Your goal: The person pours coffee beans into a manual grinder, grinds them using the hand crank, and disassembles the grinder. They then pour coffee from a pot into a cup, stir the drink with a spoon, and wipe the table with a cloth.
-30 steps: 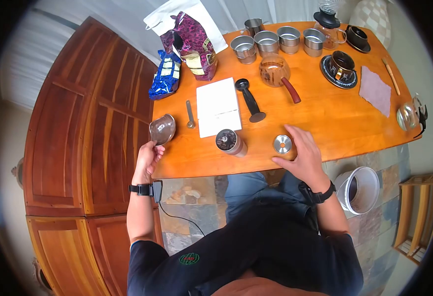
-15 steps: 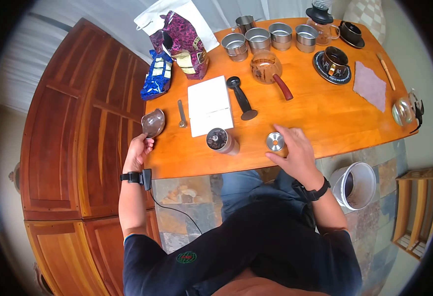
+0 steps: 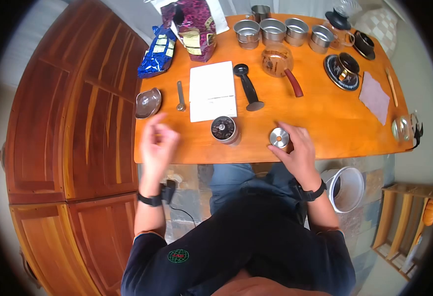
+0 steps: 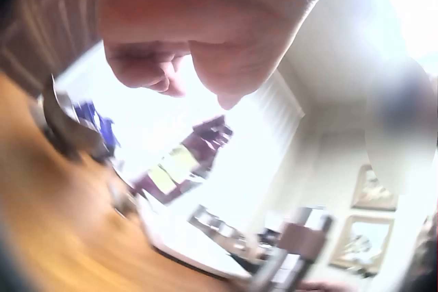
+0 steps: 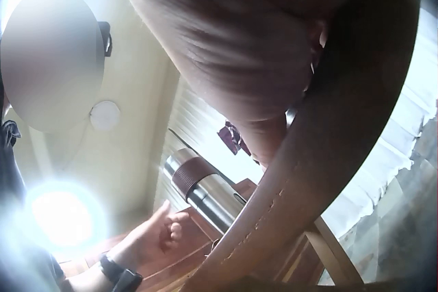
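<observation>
Blurred, my left hand [image 3: 159,143] is above the table's front left part, just below and right of a dark translucent bowl [image 3: 148,102]. It holds nothing, and its fingers are loosely bent. Between my hands a steel grinder [image 3: 224,130] stands upright, its top open and filled with dark beans; its brown band shows in the right wrist view [image 5: 193,177]. My right hand [image 3: 298,150] holds a small round steel part [image 3: 279,138] with a central hole, thumb and fingers around its sides near the front edge. The right wrist view hides those fingertips.
Beyond the grinder lie a white flat object [image 3: 212,91], a small spoon [image 3: 180,96] and a black tool [image 3: 248,89]. Bags stand at the back left; several steel cups [image 3: 273,30], a red-handled pot [image 3: 277,60] and a cup on a saucer [image 3: 347,66] are farther back.
My left hand has let go of the bowl, which stays on the table, and has moved right toward the grinder. My right hand's thumb and fingers have closed in around the steel part.
</observation>
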